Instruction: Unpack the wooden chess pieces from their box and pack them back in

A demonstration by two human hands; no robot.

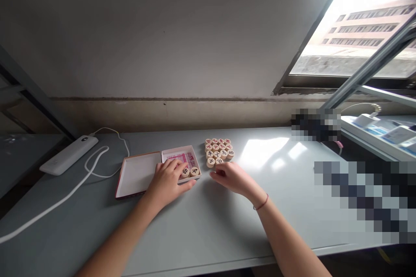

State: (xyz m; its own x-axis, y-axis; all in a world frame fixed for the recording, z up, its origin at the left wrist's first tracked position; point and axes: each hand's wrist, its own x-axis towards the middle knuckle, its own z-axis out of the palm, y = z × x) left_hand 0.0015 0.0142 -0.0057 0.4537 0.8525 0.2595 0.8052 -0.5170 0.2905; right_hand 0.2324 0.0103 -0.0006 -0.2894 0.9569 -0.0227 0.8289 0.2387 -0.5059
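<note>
Round wooden Chinese chess pieces stand in a tight cluster on the grey table, their characters printed in red or black. Two more pieces lie in the right half of an open box, on a pink-printed sheet or bag. The box's white-lined lid sits flat against its left side. My left hand rests over the box, fingers touching the near pieces. Just in front of the cluster, my right hand curls its fingers, and their tips partly hide what lies beneath.
A white power bank with a white cable lies on the table's left. Further right, a white tray of printed cards sits beyond the table, beneath a metal rail. A bright window opens top right; two pixelated patches cover areas right.
</note>
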